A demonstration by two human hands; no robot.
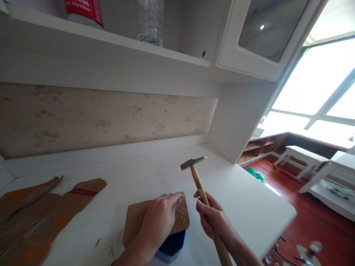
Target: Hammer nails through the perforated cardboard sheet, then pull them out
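Observation:
My right hand (212, 216) is wrapped round the wooden handle of a hammer (196, 179), whose metal head is raised above the white desktop. My left hand (161, 214) rests on a brown cardboard piece (133, 220), fingertips drawn together near its far right edge. Whatever those fingers pinch is hidden. Small shiny nail heads (181, 216) dot the cardboard beside them. Beneath the cardboard is a dark blue block-like object (174, 244), partly covered by the cardboard and my hand.
Torn cardboard (63, 207) lies at the left of the desktop (235, 199). Overhead, a shelf (116, 42) holds a red-labelled container (84, 11) and a clear bottle (151, 22). On the right, a white stool (302, 155) and scattered small items stand on the red floor (294, 195).

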